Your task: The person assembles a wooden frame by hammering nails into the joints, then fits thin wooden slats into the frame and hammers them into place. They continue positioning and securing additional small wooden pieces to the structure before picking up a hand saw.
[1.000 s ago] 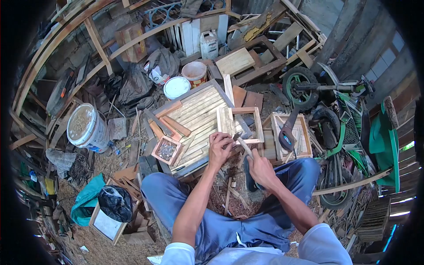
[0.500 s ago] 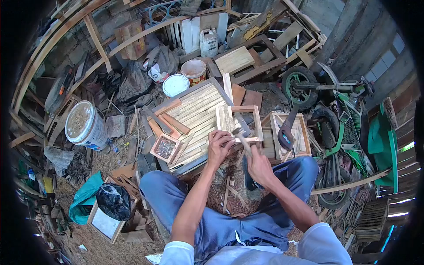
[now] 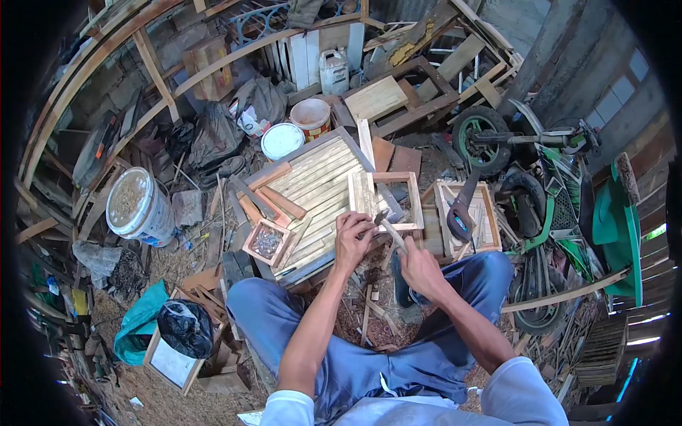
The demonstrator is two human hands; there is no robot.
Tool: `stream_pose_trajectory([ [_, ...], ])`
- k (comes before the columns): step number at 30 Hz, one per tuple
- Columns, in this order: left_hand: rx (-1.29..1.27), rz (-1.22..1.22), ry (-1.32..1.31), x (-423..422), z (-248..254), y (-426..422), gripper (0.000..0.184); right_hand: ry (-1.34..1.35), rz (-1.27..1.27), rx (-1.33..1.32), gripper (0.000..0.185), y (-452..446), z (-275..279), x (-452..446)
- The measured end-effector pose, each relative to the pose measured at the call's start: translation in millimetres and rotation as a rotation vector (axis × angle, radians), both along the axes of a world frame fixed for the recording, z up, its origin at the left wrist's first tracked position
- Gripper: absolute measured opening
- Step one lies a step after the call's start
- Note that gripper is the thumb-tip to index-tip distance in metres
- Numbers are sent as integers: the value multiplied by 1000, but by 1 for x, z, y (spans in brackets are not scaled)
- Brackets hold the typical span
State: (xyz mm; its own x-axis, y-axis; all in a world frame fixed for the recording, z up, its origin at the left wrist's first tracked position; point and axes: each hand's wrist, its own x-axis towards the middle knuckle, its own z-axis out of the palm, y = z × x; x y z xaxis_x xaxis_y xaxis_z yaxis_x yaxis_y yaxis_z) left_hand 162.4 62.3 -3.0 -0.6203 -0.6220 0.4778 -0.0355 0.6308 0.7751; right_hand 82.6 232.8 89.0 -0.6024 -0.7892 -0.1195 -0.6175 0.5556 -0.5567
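Note:
A small rectangular wooden frame point(image 3: 415, 202) stands at the near right part of a slatted wooden panel point(image 3: 320, 177). My left hand point(image 3: 353, 240) grips the frame's near left corner, fingers bent and pressed together. Whether a nail sits between the fingertips is too small to tell. My right hand point(image 3: 420, 270) is wrapped round the handle of a hammer point(image 3: 395, 234). The hammer's head is at the frame's near edge, just right of my left fingertips. Left of my hands, a small wooden box point(image 3: 283, 250) of what look like nails lies beside several short wood pieces point(image 3: 284, 201).
A handsaw point(image 3: 462, 213) lies across an open wooden box point(image 3: 490, 213) to the right. Beyond it is a green and black motorbike point(image 3: 554, 206). Buckets point(image 3: 128, 202) stand left and behind. A black bag point(image 3: 186, 326) lies at lower left. Scrap wood and shavings cover the floor.
The hammer head, blurred before, is now sharper and slightly lower by the frame's near edge. My right hand has shifted slightly; my left hand keeps its place at the frame's corner.

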Motion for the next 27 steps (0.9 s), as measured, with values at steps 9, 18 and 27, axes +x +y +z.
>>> stream_pose_trajectory([
  [9, 6, -7, -14, 1, -6, -1, 12, 44, 19, 13, 23, 2, -1, -1],
  [18, 13, -4, -4, 2, -3, 3, 11, 26, 10, 34, 24, 1, -3, 3],
  [27, -14, 2, 23, 0, -8, 0, 10, -25, -29, -19, 27, -4, 9, 8],
])
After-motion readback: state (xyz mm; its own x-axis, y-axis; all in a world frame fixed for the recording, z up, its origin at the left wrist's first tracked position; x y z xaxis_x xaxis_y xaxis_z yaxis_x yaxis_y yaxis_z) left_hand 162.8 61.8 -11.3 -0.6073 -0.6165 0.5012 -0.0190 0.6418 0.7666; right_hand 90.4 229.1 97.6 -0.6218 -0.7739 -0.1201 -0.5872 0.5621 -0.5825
